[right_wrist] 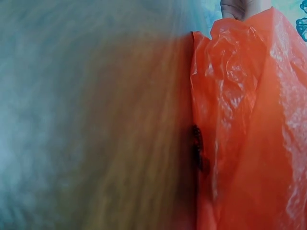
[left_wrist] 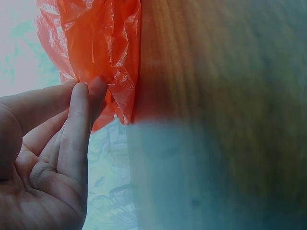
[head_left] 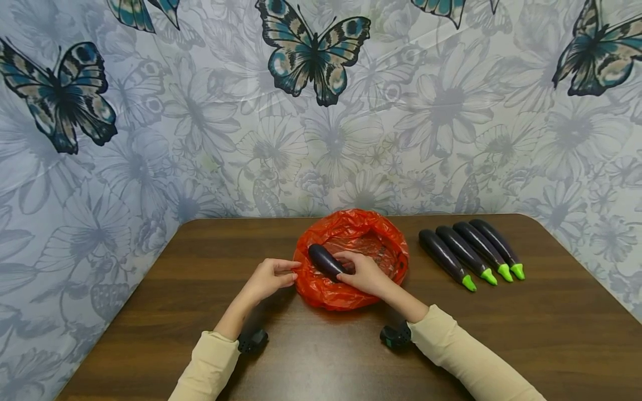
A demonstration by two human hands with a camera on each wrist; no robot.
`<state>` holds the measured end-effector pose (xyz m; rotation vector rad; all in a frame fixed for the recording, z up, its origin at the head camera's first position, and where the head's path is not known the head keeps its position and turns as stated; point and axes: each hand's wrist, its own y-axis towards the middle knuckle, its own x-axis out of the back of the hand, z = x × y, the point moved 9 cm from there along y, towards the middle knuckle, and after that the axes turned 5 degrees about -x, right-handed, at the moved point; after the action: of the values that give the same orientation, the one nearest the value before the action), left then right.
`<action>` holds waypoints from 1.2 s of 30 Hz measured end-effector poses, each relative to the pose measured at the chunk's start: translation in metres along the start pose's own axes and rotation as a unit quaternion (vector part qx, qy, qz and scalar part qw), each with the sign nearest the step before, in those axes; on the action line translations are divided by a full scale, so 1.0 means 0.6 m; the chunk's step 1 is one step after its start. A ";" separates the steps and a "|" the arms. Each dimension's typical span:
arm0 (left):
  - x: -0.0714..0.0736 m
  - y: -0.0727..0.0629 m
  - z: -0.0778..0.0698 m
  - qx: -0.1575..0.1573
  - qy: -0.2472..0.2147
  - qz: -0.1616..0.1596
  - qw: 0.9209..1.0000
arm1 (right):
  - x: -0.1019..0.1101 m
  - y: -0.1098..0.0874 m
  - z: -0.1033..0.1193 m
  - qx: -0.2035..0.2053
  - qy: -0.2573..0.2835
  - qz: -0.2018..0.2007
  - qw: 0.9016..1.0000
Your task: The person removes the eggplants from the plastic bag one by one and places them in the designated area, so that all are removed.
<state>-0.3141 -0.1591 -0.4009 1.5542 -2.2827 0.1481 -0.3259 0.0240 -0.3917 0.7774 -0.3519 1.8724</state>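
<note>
An open red plastic bag (head_left: 331,298) stands on the table with its mouth facing up. My right hand (head_left: 368,274) reaches over its front right rim and grips an eggplant (head_left: 323,260) by one end. That eggplant lies slanted in the bag's mouth, its dark round end toward the left rim; its stem end is hidden by my fingers. On the bag's left side, the thumb and fingertips of my left hand (head_left: 268,278) pinch the plastic edge, as the left wrist view shows close up on the bag (left_wrist: 103,43). The bag (right_wrist: 240,120) hides my right hand in the right wrist view.
Several eggplants (head_left: 463,256) lie side by side to the right of the bag, green stem ends toward the front. They rest on a brown wooden table (head_left: 321,356). Behind its far edge hangs a butterfly-and-flower patterned cloth or wall covering (head_left: 215,139).
</note>
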 end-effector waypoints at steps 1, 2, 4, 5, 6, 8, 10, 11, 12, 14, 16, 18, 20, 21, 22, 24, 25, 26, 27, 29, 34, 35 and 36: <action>0.000 0.000 0.001 0.001 0.000 0.000 1.000 | 0.000 0.000 -0.001 -0.002 0.001 -0.001 1.000; 0.001 0.000 0.001 0.001 -0.001 0.000 1.000 | 0.001 0.001 -0.001 -0.005 0.004 -0.001 1.000; 0.001 0.000 0.001 0.000 -0.001 0.001 1.000 | 0.003 0.001 -0.002 -0.008 0.006 -0.003 1.000; 0.001 0.000 0.002 0.001 -0.003 0.000 1.000 | 0.005 0.001 -0.003 -0.011 0.007 -0.004 1.000; 0.001 0.001 0.002 0.000 -0.002 0.001 1.000 | 0.006 0.001 -0.003 -0.013 0.008 -0.005 1.000; 0.002 0.001 0.003 -0.003 0.000 0.003 1.000 | 0.011 0.001 -0.003 -0.015 0.012 -0.007 1.000; 0.002 0.001 0.004 -0.004 0.000 0.004 1.000 | 0.017 0.000 -0.001 -0.015 0.016 -0.009 1.000; 0.003 0.002 0.004 -0.004 0.001 0.004 1.000 | 0.020 0.000 -0.001 -0.016 0.020 -0.010 1.000; 0.003 0.002 0.004 -0.003 0.001 0.004 1.000 | 0.024 0.000 0.000 -0.015 0.023 -0.011 1.000; 0.004 0.003 0.004 -0.002 0.000 0.003 1.000 | 0.034 -0.001 0.002 -0.013 0.028 -0.015 0.999; 0.005 0.004 0.004 -0.001 -0.002 0.002 1.000 | 0.043 -0.004 0.001 -0.015 0.034 -0.017 0.999; 0.005 0.005 0.004 0.001 -0.004 0.002 1.000 | 0.053 -0.009 0.001 -0.015 0.036 -0.019 0.999; 0.006 0.007 0.004 0.003 -0.003 0.002 1.000 | 0.063 -0.014 0.000 -0.013 0.035 -0.021 0.999; 0.006 0.007 0.004 0.004 -0.003 0.002 1.000 | 0.069 -0.016 -0.001 -0.012 0.034 -0.024 0.999; 0.006 0.008 0.004 0.004 -0.003 0.003 1.000 | 0.075 -0.019 -0.002 -0.009 0.033 -0.026 0.999; 0.007 0.009 0.004 0.003 -0.001 0.003 1.000 | 0.088 -0.025 -0.004 -0.003 0.029 -0.032 0.999; 0.007 0.009 0.004 0.003 -0.001 0.004 1.000 | 0.094 -0.027 -0.006 0.000 0.028 -0.035 0.999; 0.007 0.010 0.004 0.003 -0.002 0.004 1.000 | 0.101 -0.029 -0.008 0.003 0.026 -0.039 0.999; 0.007 0.010 0.004 0.003 -0.002 0.004 1.000 | 0.108 -0.032 -0.011 0.002 0.025 -0.044 0.999; 0.007 0.010 0.005 0.003 -0.002 0.004 1.000 | 0.124 -0.038 -0.017 -0.002 0.025 -0.054 0.998; 0.007 0.011 0.007 0.003 0.000 0.003 1.000 | 0.168 -0.060 -0.032 -0.017 0.035 -0.074 0.996; 0.007 0.012 0.007 0.003 0.001 0.003 1.000 | 0.177 -0.065 -0.035 -0.018 0.036 -0.078 0.996; 0.007 0.012 0.007 0.003 0.002 0.003 1.000 | 0.187 -0.071 -0.038 -0.022 0.039 -0.080 0.996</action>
<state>-0.3228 -0.1611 -0.4024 1.5482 -2.2863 0.1589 -0.3248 0.1344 -0.3396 0.6814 -0.2727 1.7331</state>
